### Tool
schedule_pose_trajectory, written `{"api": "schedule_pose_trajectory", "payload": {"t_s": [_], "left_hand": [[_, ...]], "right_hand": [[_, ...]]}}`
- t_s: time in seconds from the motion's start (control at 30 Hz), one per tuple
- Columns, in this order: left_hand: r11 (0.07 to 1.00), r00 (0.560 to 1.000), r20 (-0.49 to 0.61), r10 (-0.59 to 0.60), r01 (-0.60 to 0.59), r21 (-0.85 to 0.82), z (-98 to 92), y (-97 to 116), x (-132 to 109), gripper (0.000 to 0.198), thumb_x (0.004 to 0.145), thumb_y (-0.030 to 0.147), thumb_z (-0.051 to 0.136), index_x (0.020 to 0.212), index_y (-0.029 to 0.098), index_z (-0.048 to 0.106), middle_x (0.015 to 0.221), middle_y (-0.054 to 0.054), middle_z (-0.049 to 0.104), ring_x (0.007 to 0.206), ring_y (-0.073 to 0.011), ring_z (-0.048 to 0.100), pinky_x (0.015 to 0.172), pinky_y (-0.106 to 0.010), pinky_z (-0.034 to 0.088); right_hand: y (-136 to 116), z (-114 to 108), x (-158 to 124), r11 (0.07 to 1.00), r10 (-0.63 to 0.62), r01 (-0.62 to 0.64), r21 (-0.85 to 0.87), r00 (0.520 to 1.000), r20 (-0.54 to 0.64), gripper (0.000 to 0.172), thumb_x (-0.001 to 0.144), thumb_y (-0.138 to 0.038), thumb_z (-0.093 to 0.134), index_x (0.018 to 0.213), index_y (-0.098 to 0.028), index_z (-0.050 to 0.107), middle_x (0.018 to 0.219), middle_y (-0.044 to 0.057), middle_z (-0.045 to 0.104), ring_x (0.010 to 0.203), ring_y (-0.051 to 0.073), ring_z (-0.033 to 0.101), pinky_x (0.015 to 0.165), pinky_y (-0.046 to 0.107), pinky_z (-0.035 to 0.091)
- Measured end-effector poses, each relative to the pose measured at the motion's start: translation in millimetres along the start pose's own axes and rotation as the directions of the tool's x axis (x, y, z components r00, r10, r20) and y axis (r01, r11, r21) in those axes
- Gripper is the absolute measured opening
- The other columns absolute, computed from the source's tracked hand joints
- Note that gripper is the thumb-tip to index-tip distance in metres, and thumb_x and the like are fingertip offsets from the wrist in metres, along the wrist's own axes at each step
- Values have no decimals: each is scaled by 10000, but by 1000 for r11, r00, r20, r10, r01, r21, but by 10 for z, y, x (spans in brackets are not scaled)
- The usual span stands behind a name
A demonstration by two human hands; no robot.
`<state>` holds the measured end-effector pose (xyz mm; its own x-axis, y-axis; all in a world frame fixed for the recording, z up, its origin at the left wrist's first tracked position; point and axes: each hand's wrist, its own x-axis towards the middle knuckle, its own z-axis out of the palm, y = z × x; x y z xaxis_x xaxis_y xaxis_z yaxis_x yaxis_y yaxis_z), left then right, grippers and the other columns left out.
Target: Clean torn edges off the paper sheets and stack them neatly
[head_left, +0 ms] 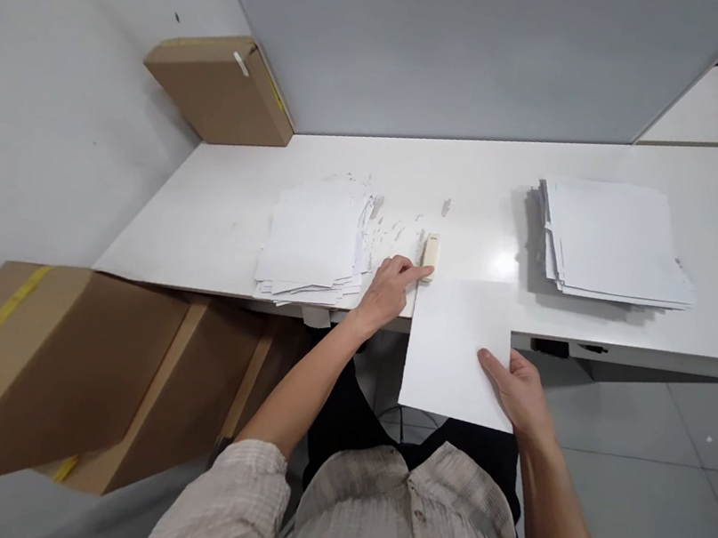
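A small cream stapler (pixel 429 254) lies on the white desk at the top left corner of a white paper sheet (pixel 455 346). My left hand (pixel 388 290) is curled beside it, with one digit stretched onto the stapler's near end. The sheet juts over the desk's front edge. My right hand (pixel 520 392) pinches its right side, thumb on top and fingers underneath. Whether it is one sheet or several I cannot tell. To the left of my left hand lies an uneven paper stack (pixel 314 235).
Another paper stack (pixel 610 239) sits on the right of the desk (pixel 482 170). A cardboard box (pixel 223 96) leans at the back left corner. Large cardboard boxes (pixel 96 356) stand below the desk at left. A grey panel (pixel 434 37) rises behind the desk.
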<state>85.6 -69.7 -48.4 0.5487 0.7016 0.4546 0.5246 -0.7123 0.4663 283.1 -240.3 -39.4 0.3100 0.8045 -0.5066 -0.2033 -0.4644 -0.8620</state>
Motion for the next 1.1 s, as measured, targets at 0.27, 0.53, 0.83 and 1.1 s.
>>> {"api": "schedule_pose_trajectory", "payload": {"t_s": [0.27, 0.53, 0.83, 1.1], "left_hand": [[1000, 998, 56, -23, 24, -12, -67, 33, 7, 537, 809, -34, 289, 1212, 222, 534, 934, -58, 468, 881, -167, 441, 836, -310, 393], [1000, 997, 76, 4, -3, -12, -80, 17, 13, 577, 770, -55, 286, 1228, 216, 511, 1009, -70, 491, 958, -177, 461, 854, -309, 383], [999, 996, 86, 29, -30, 16, -82, 23, 1, 598, 776, -58, 286, 1261, 233, 479, 1110, -69, 522, 997, -187, 469, 868, -323, 364], [999, 997, 73, 28, -29, 22, -86, 9, -7, 560, 820, -21, 281, 1263, 243, 500, 1081, -74, 519, 963, -185, 474, 849, -327, 382]], "right_hand": [[-5, 32, -36, 1000, -8, 8, -8, 1000, 29, 406, 696, -446, 691, 983, -162, 653, 833, 60, 730, 727, 241, 677, 581, 298, 521], [-299, -470, -332, 1000, 8, -8, -5, 1000, 20, 444, 669, -437, 722, 1031, -199, 626, 863, 66, 722, 658, 229, 672, 571, 352, 547], [-1649, -1314, 150, 800, -482, 162, -578, 748, -456, 254, 668, -508, 684, 826, -309, 672, 792, 35, 666, 644, 227, 607, 529, 354, 422], [-1871, -1431, 755, 522, -557, -13, -853, 752, -352, 402, 747, -468, 596, 1076, -238, 583, 607, 24, 597, 707, 276, 578, 712, 447, 382]]}}
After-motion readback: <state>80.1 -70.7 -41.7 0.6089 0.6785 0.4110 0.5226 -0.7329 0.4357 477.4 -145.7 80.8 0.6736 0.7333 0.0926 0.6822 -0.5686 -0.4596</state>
